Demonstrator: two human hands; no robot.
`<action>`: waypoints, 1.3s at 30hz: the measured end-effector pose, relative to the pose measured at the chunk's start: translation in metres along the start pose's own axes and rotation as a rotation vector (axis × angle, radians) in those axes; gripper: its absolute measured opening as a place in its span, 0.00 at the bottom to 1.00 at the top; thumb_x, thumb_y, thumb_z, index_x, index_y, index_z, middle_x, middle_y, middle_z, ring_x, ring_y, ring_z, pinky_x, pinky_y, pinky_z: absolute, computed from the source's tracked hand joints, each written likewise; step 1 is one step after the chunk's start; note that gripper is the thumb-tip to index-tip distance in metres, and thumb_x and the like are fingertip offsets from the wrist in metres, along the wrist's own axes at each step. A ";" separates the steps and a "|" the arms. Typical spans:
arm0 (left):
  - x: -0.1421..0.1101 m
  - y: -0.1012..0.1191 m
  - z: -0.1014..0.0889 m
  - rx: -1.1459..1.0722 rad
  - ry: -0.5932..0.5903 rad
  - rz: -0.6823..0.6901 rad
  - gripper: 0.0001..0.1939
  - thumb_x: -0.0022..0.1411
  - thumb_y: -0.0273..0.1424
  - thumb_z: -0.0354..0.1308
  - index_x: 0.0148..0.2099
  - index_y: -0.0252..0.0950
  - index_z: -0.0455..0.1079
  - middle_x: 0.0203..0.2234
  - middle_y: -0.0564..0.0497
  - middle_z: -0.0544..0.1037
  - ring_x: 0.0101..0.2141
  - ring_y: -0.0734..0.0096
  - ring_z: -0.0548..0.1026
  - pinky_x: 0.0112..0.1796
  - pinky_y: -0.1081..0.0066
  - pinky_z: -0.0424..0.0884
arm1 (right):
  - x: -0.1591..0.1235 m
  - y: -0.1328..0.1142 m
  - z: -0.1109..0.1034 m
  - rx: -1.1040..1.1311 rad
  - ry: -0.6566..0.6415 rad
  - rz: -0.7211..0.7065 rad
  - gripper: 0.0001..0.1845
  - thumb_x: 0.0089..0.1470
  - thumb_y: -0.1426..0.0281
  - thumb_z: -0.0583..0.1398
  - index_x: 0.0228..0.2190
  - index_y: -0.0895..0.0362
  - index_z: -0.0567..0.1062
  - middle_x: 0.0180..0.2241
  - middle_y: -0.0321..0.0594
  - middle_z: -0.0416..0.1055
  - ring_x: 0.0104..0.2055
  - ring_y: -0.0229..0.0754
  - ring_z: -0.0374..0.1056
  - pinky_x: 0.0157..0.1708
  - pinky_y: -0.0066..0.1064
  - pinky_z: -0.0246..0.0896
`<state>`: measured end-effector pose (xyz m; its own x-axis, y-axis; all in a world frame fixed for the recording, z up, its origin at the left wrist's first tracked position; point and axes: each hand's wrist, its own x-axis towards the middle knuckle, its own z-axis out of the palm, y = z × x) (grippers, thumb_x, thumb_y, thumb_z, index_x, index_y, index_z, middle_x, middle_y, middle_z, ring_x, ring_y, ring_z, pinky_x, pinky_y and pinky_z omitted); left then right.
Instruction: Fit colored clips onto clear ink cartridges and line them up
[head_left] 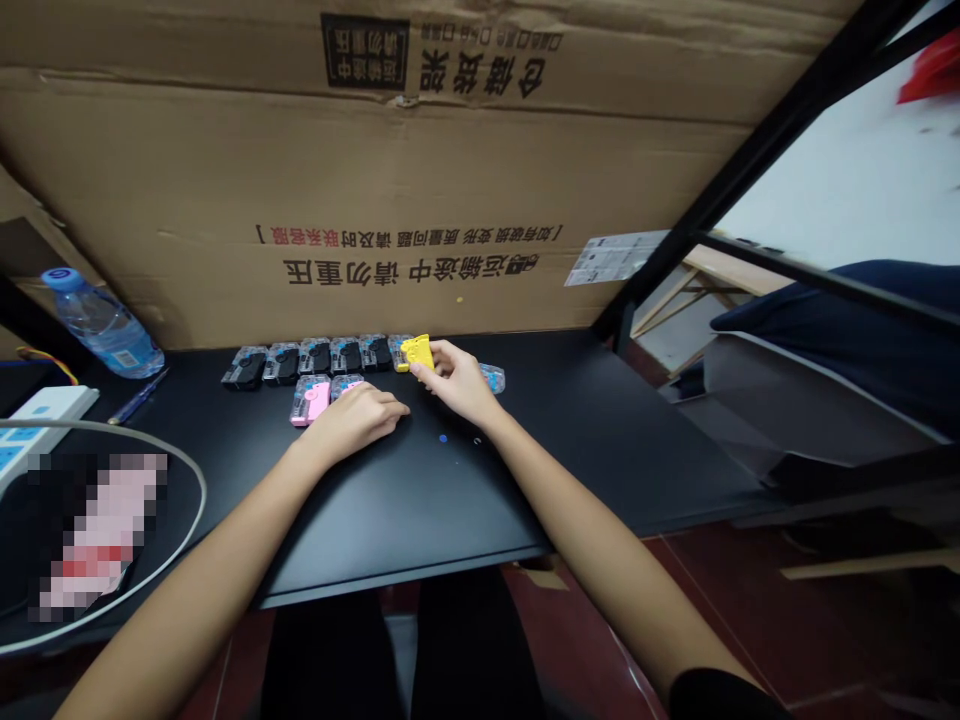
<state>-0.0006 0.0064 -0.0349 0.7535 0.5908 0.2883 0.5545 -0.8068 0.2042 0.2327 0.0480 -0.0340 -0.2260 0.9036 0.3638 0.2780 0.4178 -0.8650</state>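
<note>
My right hand [457,382] pinches a small yellow plastic part [418,352] between thumb and fingers at the back of the black table. Just behind it stands a clear case with yellow in it [401,360], partly covered. My left hand [362,415] lies on the tabletop with its fingers stretched loosely to the right, nothing seen in them. It partly covers a clear-and-pink case [346,384]; another clear-and-pink case [310,400] sits beside its wrist. Several clear-and-black cases [315,357] form a row behind. A clear bluish piece [493,377] shows past my right hand.
A tiny blue disc [443,438] and a small ring-like bit [477,441] lie on the table [600,440]. At left are a water bottle [109,325], a pen [139,397], a power strip [46,410] and a looped cable [199,490]. Cardboard [300,170] walls the back.
</note>
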 end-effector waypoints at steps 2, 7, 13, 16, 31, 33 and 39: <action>0.000 -0.002 0.002 0.032 -0.011 0.000 0.15 0.75 0.27 0.54 0.54 0.37 0.81 0.43 0.44 0.86 0.42 0.61 0.83 0.49 0.63 0.73 | 0.000 0.000 0.002 0.073 -0.030 0.063 0.25 0.57 0.52 0.69 0.48 0.56 0.79 0.37 0.42 0.83 0.29 0.41 0.73 0.26 0.31 0.70; 0.003 0.001 0.001 -0.121 0.189 -0.060 0.14 0.76 0.27 0.54 0.50 0.39 0.82 0.43 0.46 0.86 0.42 0.63 0.84 0.47 0.64 0.76 | -0.001 0.001 0.005 0.158 -0.079 0.139 0.25 0.56 0.50 0.70 0.45 0.56 0.80 0.33 0.41 0.81 0.26 0.40 0.74 0.26 0.31 0.71; 0.009 0.006 -0.008 -0.602 0.719 -0.393 0.12 0.67 0.40 0.69 0.46 0.38 0.84 0.43 0.46 0.84 0.39 0.64 0.85 0.43 0.65 0.81 | -0.007 -0.007 0.013 0.183 -0.137 0.103 0.22 0.59 0.52 0.68 0.44 0.56 0.81 0.32 0.40 0.80 0.25 0.40 0.73 0.27 0.32 0.73; 0.009 0.000 -0.009 -0.724 0.729 -0.446 0.13 0.62 0.42 0.71 0.41 0.37 0.84 0.40 0.46 0.84 0.39 0.63 0.85 0.45 0.64 0.81 | -0.009 -0.010 0.017 0.147 -0.146 0.063 0.20 0.61 0.53 0.66 0.44 0.57 0.80 0.31 0.39 0.80 0.25 0.40 0.73 0.27 0.33 0.72; 0.010 -0.003 -0.011 -0.826 0.604 -0.478 0.21 0.57 0.51 0.73 0.38 0.38 0.81 0.34 0.46 0.86 0.36 0.62 0.84 0.44 0.62 0.81 | -0.015 -0.010 0.027 -0.104 -0.031 -0.124 0.20 0.63 0.58 0.64 0.50 0.58 0.81 0.33 0.40 0.82 0.26 0.39 0.71 0.29 0.31 0.65; 0.010 -0.004 -0.011 -0.867 0.604 -0.493 0.23 0.55 0.53 0.74 0.37 0.37 0.81 0.34 0.46 0.86 0.35 0.62 0.84 0.43 0.62 0.81 | -0.015 -0.009 0.028 -0.116 -0.014 -0.123 0.22 0.63 0.57 0.64 0.51 0.58 0.81 0.33 0.41 0.82 0.26 0.40 0.71 0.29 0.31 0.66; 0.011 0.000 -0.014 -0.968 0.589 -0.533 0.23 0.53 0.52 0.76 0.37 0.37 0.81 0.32 0.46 0.86 0.32 0.64 0.83 0.37 0.66 0.80 | -0.017 -0.011 0.027 -0.110 -0.018 -0.077 0.22 0.63 0.55 0.64 0.51 0.58 0.81 0.32 0.41 0.82 0.27 0.41 0.72 0.29 0.32 0.66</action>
<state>0.0024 0.0130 -0.0185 0.1051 0.9538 0.2816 0.0665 -0.2893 0.9549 0.2079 0.0256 -0.0398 -0.2674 0.8668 0.4208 0.3600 0.4950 -0.7908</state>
